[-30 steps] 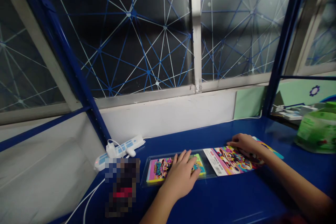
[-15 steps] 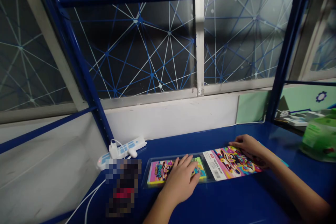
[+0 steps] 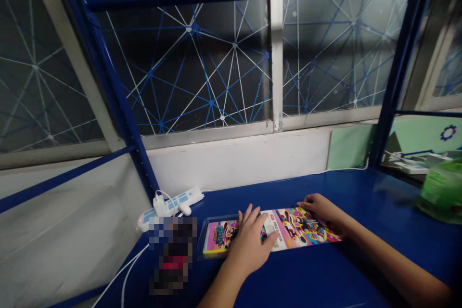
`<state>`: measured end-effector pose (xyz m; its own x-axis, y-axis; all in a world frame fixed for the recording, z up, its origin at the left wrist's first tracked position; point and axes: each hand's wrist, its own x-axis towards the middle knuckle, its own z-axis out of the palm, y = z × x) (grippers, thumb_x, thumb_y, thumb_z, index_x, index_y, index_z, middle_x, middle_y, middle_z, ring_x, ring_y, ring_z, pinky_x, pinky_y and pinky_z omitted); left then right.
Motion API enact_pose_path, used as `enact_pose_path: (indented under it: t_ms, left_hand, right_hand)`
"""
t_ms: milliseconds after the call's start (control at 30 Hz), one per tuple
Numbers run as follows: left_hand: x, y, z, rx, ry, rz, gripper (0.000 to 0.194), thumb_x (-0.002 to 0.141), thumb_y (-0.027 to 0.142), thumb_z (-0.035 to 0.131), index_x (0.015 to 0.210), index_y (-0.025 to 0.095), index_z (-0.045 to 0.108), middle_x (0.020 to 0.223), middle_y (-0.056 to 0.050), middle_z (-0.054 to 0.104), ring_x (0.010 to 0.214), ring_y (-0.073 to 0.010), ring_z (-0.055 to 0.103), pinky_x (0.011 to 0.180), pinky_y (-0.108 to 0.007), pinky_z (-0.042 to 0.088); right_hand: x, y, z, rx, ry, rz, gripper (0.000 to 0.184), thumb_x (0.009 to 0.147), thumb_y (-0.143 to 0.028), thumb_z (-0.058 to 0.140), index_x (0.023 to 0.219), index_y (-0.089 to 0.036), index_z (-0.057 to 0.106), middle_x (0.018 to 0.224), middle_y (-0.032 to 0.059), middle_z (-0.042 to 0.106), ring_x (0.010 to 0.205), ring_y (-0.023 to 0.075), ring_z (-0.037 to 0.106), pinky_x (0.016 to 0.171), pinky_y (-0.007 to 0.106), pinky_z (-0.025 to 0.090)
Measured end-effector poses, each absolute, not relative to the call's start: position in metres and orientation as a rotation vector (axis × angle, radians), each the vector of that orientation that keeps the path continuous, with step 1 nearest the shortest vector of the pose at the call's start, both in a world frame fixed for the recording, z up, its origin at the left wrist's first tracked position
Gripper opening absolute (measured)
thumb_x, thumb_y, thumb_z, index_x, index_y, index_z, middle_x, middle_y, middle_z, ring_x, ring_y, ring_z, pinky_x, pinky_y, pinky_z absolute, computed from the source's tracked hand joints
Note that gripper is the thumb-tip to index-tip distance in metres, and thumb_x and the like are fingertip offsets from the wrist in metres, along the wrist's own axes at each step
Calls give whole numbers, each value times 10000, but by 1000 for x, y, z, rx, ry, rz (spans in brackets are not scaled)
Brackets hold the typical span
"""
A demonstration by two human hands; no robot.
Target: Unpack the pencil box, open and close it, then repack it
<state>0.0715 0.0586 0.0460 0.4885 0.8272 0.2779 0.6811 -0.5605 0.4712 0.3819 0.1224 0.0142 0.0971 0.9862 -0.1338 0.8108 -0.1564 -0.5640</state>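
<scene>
A colourful pencil box with a yellow edge lies in a clear plastic tray on the blue table. My left hand rests over its right part, fingers outstretched. A printed card marked "PENCIL BOX" reaches from the right to beneath that hand, covering part of the box; its left edge is hidden there. My right hand grips the card's right portion, thumb side at the far edge and the other fingers partly hidden.
A white power strip with plugs and cables sits at the table's back left. Beside the tray is a pixelated dark object. A green bag stands at the right, and blue frame posts rise at the sides.
My right hand has moved left, sliding the printed card over the right part of the pencil box. The left hand stays spread on the box. The view has shifted slightly.
</scene>
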Motion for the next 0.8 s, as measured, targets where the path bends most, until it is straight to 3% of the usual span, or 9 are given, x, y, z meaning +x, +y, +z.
enact_pose_path:
  t_ms: [233, 367, 433, 500, 633, 800]
  left_hand:
    - [76, 60, 47, 2382, 1363, 848, 378, 922, 309, 557, 1279, 214, 633, 1451, -113, 574, 1442, -299, 404, 1208, -593, 234]
    - [64, 55, 57, 2376, 1426, 938, 301, 930, 283, 550, 1205, 266, 672, 1375, -75, 644, 1350, -261, 527, 1222, -614, 165]
    - [48, 46, 55, 2359, 1510, 1002, 310, 946, 295, 523, 1217, 246, 666, 1387, -100, 633, 1356, -278, 520, 1221, -633, 133]
    - [27, 34, 43, 2321, 1637, 1064, 349, 959, 314, 498, 1258, 213, 647, 1460, -137, 561, 1428, -329, 421, 1200, -673, 138]
    - [-9, 9, 6, 2251, 2058, 1171, 359, 954, 315, 478, 1263, 241, 646, 1471, -136, 549, 1413, -425, 412, 1081, -792, 237]
    - [-15, 2, -13, 2160, 2021, 1284, 449, 945, 364, 514, 1366, 212, 555, 1537, -186, 453, 1442, -391, 379, 1133, -703, 268]
  right_hand:
    - [334, 117, 13, -1962, -1891, 444, 327, 964, -403, 613, 1215, -195, 615, 1214, 65, 645, 1007, 205, 657, 858, 415, 557]
    - [327, 96, 26, -1868, -1930, 201, 342, 979, -428, 560, 1163, -148, 628, 1129, 109, 671, 1017, 244, 656, 916, 458, 518]
    - [325, 75, 30, -1774, -1969, 115, 381, 985, -453, 513, 1184, -147, 623, 1165, 148, 666, 1081, 280, 640, 975, 455, 480]
    - [320, 50, 27, -1675, -2021, 77, 412, 994, -498, 461, 1241, -202, 606, 1273, 130, 644, 1158, 269, 620, 1017, 416, 462]
    - [298, 4, 0, -1528, -2055, -51, 472, 976, -527, 481, 1376, -285, 544, 1475, 83, 540, 1351, 297, 501, 1105, 491, 409]
    - [271, -16, -33, -1538, -2026, -231, 592, 951, -545, 519, 1476, -279, 457, 1548, 84, 454, 1403, 342, 441, 1077, 579, 423]
